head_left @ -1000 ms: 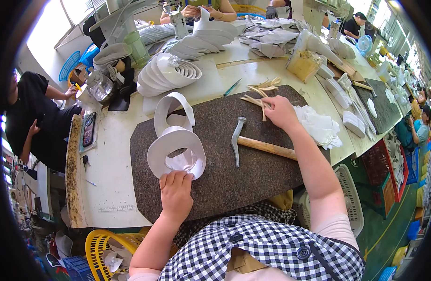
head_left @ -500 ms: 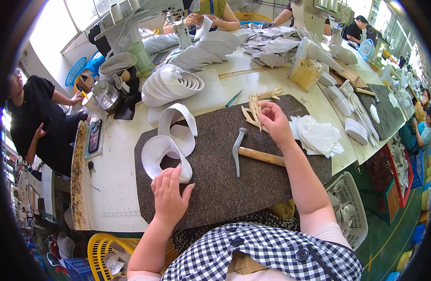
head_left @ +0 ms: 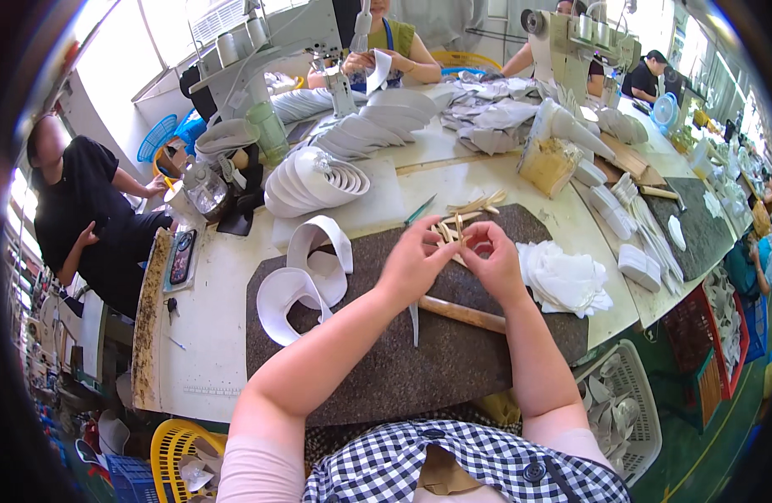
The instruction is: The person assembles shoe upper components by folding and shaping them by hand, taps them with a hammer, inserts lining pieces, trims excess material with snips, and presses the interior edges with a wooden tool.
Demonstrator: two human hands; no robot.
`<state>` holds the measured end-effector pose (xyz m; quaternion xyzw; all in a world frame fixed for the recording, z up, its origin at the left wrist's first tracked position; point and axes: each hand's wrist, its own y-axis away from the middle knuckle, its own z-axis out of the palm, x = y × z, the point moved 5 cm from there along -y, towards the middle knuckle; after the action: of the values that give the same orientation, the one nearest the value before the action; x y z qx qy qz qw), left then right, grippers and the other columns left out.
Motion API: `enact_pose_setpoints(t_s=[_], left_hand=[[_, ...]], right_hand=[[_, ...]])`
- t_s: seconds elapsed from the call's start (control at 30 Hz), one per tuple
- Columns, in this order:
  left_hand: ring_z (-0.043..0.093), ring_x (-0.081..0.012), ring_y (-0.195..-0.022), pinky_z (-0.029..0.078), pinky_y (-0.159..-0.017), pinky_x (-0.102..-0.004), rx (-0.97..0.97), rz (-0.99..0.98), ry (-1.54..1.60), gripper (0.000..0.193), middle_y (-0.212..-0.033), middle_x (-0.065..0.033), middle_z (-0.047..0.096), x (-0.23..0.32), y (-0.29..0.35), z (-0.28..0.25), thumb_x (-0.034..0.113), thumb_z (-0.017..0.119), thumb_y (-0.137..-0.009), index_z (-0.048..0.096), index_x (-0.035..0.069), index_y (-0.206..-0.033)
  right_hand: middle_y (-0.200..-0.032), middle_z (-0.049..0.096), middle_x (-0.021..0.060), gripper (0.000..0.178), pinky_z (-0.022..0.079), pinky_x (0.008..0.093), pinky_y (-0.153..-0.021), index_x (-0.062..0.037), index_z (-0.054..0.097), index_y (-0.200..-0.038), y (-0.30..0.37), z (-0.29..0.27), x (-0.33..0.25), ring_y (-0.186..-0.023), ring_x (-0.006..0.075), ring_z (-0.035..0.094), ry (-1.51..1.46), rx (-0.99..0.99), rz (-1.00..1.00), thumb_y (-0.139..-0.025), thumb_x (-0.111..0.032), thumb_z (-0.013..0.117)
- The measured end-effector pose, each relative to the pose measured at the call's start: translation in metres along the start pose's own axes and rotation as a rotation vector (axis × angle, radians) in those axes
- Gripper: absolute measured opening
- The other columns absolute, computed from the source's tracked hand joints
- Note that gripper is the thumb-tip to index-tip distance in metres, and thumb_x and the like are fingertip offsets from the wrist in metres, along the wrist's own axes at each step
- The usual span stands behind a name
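My left hand (head_left: 415, 261) and my right hand (head_left: 492, 261) meet over the far part of a dark speckled board (head_left: 386, 377). Between their fingertips is a small bunch of thin beige strips (head_left: 454, 230), pinched by both hands. More beige strips (head_left: 485, 201) lie just beyond. Under my hands rests a hammer (head_left: 463, 314) with a wooden handle; my left hand and wrist hide most of its metal head. Two curved white shoe-upper-like pieces, one nearer (head_left: 272, 303) and one farther (head_left: 342, 245), stand at the board's left. Thin white pieces (head_left: 564, 277) are piled right of my right hand.
A nested row of white curved pieces (head_left: 298, 183) stands behind the board, near a teal pen-like tool (head_left: 419, 210). A phone (head_left: 182, 257) lies left. Sewing machines and a yellow-stained block (head_left: 549, 168) stand farther back. Co-workers sit across and at left. Baskets flank me.
My left hand has left the nearer white piece and come over to my right hand, gripping the beige strips too. Its arm now covers part of the hammer. The view has shifted slightly.
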<state>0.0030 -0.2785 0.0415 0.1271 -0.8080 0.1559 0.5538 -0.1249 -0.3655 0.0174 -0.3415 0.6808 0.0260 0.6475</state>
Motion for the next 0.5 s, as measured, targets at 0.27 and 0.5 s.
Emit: enact_pose_setpoints(t_s=[0.27, 0.5], left_hand=[[0.060, -0.0120, -0.079, 0.048, -0.069, -0.0244, 0.049, -0.164, 0.443, 0.018, -0.089, -0.0053, 0.063, -0.032, -0.035, 0.037, 0.015, 0.050, -0.092, 0.056, 0.001, -0.101], [0.062, -0.0165, -0.070, 0.049, -0.062, -0.0273, 0.178, -0.347, 0.748, 0.013, -0.081, -0.0052, 0.060, -0.047, -0.042, 0.008, 0.017, 0.044, -0.089, 0.051, 0.006, -0.089]], right_hand=[[-0.082, 0.061, 0.0030, 0.021, 0.047, 0.0247, -0.070, -0.0041, 0.056, -0.084, 0.002, -0.007, 0.005, -0.075, 0.0116, 0.058, 0.017, 0.036, 0.058, -0.076, -0.010, 0.074], [-0.087, 0.056, 0.0051, 0.016, 0.048, 0.0233, -0.070, -0.0033, 0.047, -0.102, 0.001, -0.018, 0.001, -0.078, 0.0105, 0.058, -0.481, 0.242, -0.071, -0.088, 0.001, 0.053]])
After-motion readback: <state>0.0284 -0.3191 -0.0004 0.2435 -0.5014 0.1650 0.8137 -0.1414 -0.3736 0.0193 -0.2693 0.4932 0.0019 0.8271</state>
